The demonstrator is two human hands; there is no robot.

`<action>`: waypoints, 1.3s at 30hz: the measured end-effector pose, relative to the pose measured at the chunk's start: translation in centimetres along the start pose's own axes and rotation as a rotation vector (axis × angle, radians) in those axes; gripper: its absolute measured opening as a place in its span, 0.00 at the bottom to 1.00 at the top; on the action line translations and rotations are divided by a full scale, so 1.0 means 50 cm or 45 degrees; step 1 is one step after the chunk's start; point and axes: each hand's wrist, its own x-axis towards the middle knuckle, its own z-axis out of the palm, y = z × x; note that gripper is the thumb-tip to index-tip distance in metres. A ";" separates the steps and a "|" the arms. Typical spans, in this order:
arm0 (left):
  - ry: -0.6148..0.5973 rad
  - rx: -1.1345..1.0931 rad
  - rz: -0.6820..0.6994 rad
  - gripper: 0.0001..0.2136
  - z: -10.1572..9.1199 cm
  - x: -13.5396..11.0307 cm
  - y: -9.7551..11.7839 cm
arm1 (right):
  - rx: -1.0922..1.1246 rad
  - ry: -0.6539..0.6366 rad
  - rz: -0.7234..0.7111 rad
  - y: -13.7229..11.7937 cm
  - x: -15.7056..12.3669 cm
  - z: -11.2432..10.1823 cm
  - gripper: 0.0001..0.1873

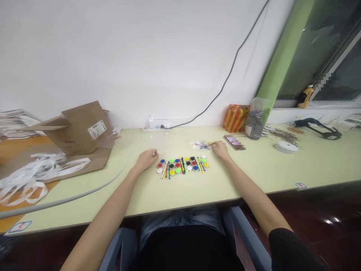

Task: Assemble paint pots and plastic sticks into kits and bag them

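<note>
Several small round discs [177, 160] in red, blue, green, yellow, black and white lie in columns on the table. Between the columns lie thin coloured arrow-shaped sticks [182, 165], grouped side by side. My left hand [146, 159] rests at the left end of this layout with its fingers curled in; what they hold, if anything, is hidden. Behind the discs lies a small clear plastic bag [200, 145] with more coloured pieces. My right hand [220, 149] is at the bag's right end, thumb and fingertips pinched together on it.
A cardboard box [81, 130] and white straps [36, 175] are at the left, with a grey hose [93, 191] crossing nearby. A power strip [156, 126] sits by the wall. Right of my hand lie a phone [234, 143], a striped bag [235, 118] and a white ribbon roll [286, 147].
</note>
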 end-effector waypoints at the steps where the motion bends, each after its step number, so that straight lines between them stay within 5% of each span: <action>1: 0.000 0.000 -0.001 0.13 -0.001 0.000 0.001 | 0.001 0.003 0.003 0.000 0.000 0.000 0.19; 25: 0.006 -0.010 -0.012 0.12 -0.001 -0.002 0.003 | 0.050 -0.005 0.003 0.003 -0.002 0.004 0.17; 39: 0.000 -0.009 -0.003 0.12 0.000 0.001 -0.001 | 0.645 0.148 0.117 -0.006 -0.009 -0.014 0.07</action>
